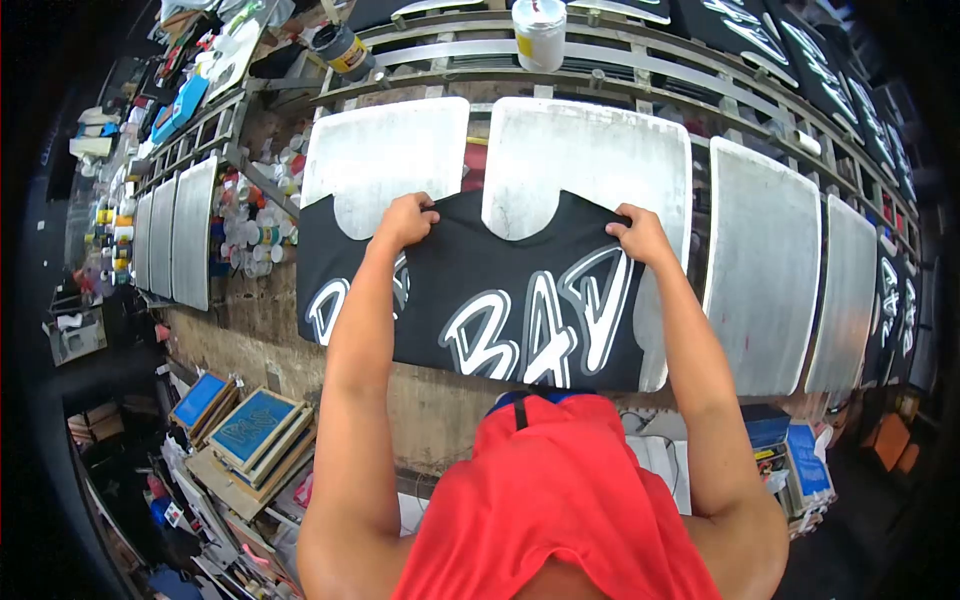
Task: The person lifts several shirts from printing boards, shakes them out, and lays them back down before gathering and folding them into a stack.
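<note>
A black shirt panel (500, 275) with white and grey "BAD" lettering lies over a pale board (590, 140) in front of me. Its curved neckline dips between its two top corners. My left hand (407, 220) pinches the panel's upper left edge, and my right hand (643, 237) grips the upper right corner. To the left, a second black panel (318, 265) with similar lettering rests on another board (390, 140). My left forearm hides part of that print. Where the two panels meet, I cannot tell how they overlap.
More pale boards (762, 260) run along the bench to the right. On the rail behind stand a white container (540, 40) and a dark jar (342, 52). Framed screens (255, 430) are stacked low at left, and several plastic tubs (262, 235) sit beyond the boards.
</note>
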